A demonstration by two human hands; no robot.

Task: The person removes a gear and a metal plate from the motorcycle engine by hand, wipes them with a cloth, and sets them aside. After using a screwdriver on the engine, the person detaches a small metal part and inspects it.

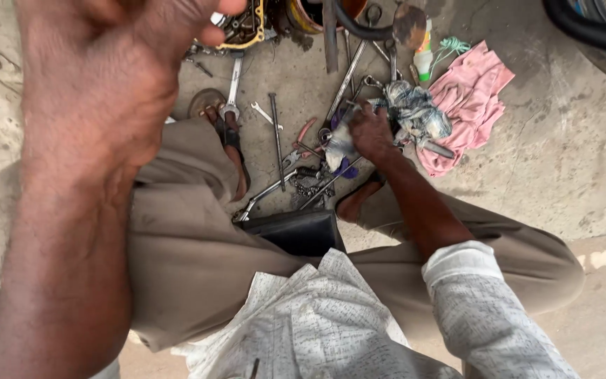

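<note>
The head view looks down on a rough grey concrete floor [569,161], stained and dusty, with a paler strip at the near right edge. The person squats over it in tan trousers and a white patterned shirt, feet in sandals.

At the far side, right of centre, a small white plastic bottle with an orange and green label [423,57] lies on the floor, beside a coil of green cord [450,46]. A crumpled pink cloth [468,98] spreads just right of it. At the far edge in the middle stands a rusty orange round container [303,15], its contents too dark to tell. A black rubber hose [590,31] curves across the far right corner.

The right hand [372,132] reaches down to the floor, fingers curled and pressed onto a bundled white and purple rag [338,147], which lies at the centre among the tools and touches a blue-grey patterned rag [415,112] on its right. Whether it pinches anything else cannot be told.

The left hand [99,77] is raised close to the camera, blurred, fingers curled loosely inward, holding nothing visible.

Silver open-ended spanners [233,88] and long steel rods [277,137] lie scattered left of the rags. A black rectangular box [299,231] sits near, between the knees.
</note>
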